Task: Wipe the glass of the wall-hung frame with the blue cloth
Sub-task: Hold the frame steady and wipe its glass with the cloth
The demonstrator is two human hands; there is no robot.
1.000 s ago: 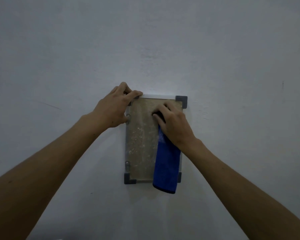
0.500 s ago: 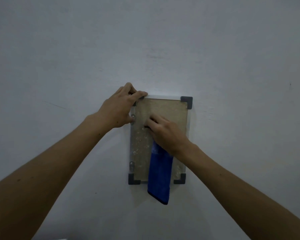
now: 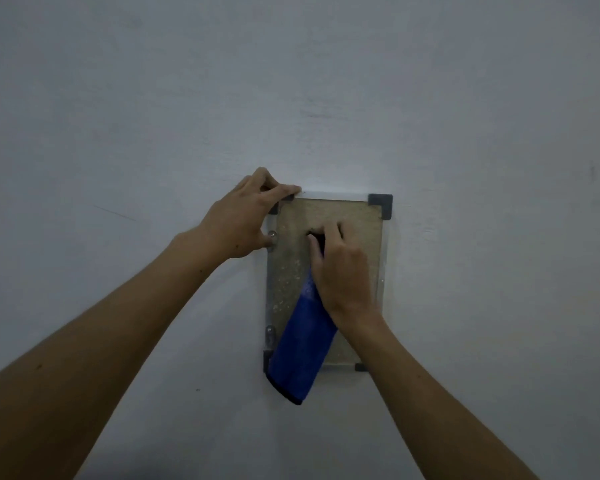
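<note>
A small upright frame [image 3: 357,216] with grey corner caps hangs on the wall, its glass speckled with pale spots on the left part. My left hand [image 3: 243,220] grips the frame's top left corner, thumb along the top edge. My right hand [image 3: 340,268] presses the blue cloth [image 3: 302,351] flat against the middle of the glass. The cloth's loose end hangs slanting down to the left, past the frame's lower edge, and covers the lower left corner cap in part.
A plain pale wall [image 3: 465,116] surrounds the frame on all sides. Two small metal clips [image 3: 270,332] sit on the frame's left edge. Both forearms reach in from the lower corners of the view.
My right hand slid with the cloth from the glass's upper right down to the middle, then up a little. The cloth's tail swung left. My left hand kept its hold.
</note>
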